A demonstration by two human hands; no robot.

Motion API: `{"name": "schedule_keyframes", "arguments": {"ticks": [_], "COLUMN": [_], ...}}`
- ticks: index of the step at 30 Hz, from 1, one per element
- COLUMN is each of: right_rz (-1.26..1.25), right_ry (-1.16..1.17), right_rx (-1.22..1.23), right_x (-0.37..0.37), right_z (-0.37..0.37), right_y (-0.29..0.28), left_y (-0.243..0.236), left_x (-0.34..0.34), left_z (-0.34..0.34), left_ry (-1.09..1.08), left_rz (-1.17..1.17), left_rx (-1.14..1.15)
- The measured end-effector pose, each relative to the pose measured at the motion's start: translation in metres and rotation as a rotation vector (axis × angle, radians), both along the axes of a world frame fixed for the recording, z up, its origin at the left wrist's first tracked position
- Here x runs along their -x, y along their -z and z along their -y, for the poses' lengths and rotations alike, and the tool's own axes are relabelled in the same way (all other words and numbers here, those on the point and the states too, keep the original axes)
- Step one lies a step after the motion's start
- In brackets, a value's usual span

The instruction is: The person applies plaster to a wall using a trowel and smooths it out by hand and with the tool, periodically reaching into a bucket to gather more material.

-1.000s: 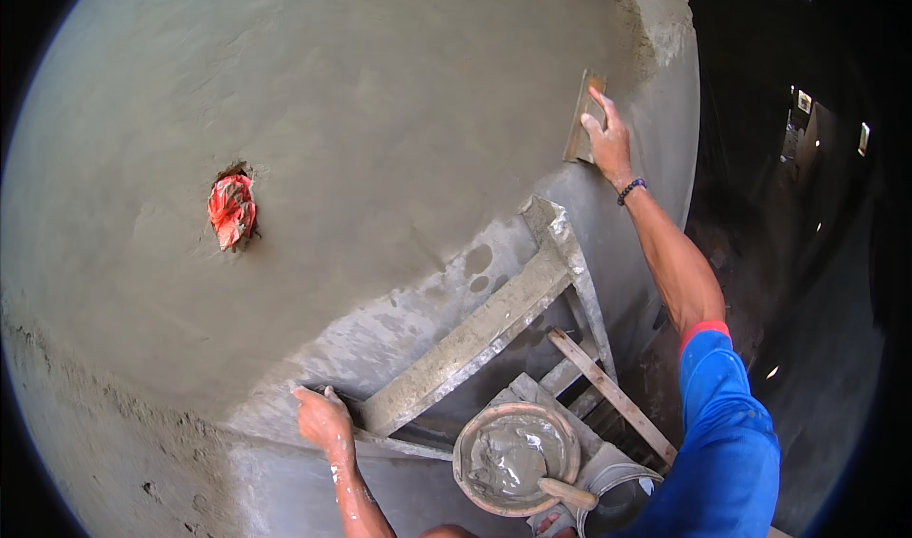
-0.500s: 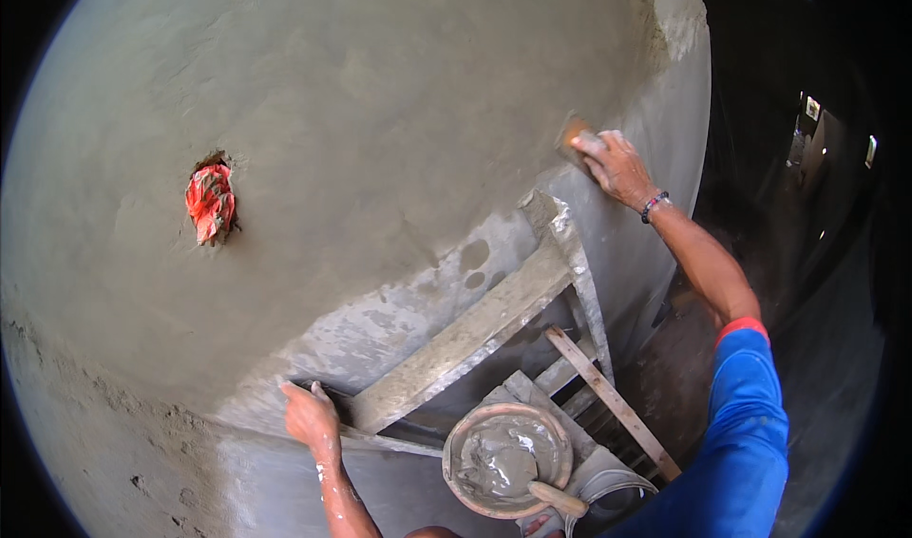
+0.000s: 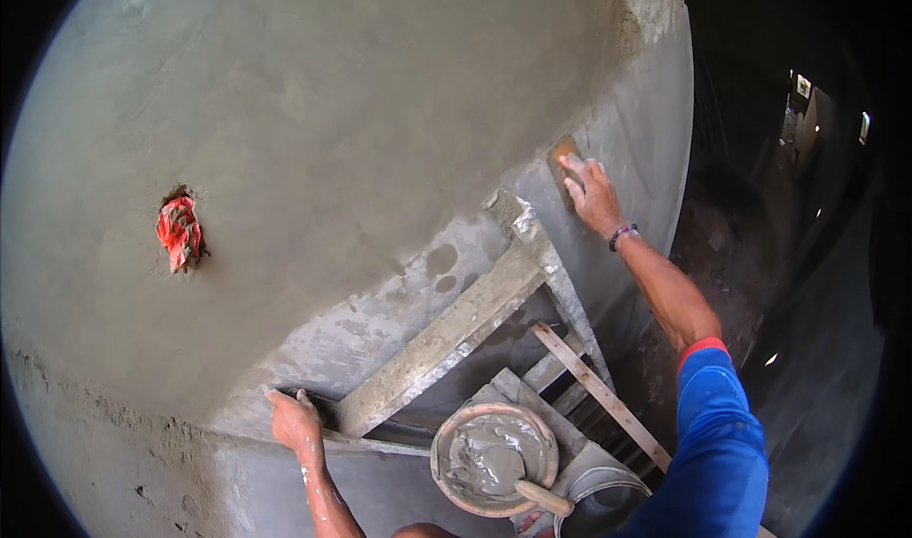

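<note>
Grey wall (image 3: 313,92); right hand (image 3: 596,199), fingers gripping float (image 3: 562,161): I judge tilting could gouge the wall; left hand (image 3: 296,422), grasp: I cannot tell.

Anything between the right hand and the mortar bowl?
Yes, in this view: the upper right corner of the grey-smeared frame crosses the straight line from right hand to mortar bowl. Depth is unclear, so it may not block a reach.

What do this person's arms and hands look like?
The left hand and right hand are ungloved. The right arm wears a dark beaded bracelet and a short blue sleeve with a red cuff; the left forearm has whitish splashes and no visible sleeve.
</note>
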State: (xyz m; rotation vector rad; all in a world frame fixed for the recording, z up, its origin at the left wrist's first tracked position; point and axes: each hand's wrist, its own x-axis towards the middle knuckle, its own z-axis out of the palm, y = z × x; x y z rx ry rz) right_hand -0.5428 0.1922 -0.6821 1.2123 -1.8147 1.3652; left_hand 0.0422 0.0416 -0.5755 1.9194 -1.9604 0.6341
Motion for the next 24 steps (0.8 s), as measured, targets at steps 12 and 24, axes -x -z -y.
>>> {"name": "schedule_keyframes", "arguments": {"ticks": [12, 24], "right_rz": [-0.173, -0.144], "right_ry": [-0.083, -0.068], "right_rx": [-0.073, -0.211], "right_x": [-0.032, -0.024], "right_z": [0.01, 0.003], "right_y": [0.009, 0.012], "left_y": [-0.003, -0.002], "left_x": [0.0, 0.002], "left_z": [-0.003, -0.001], "left_ry": [-0.055, -0.08], "left_rz": [0.0, 0.065], "left_rx": [-0.034, -0.006]}}
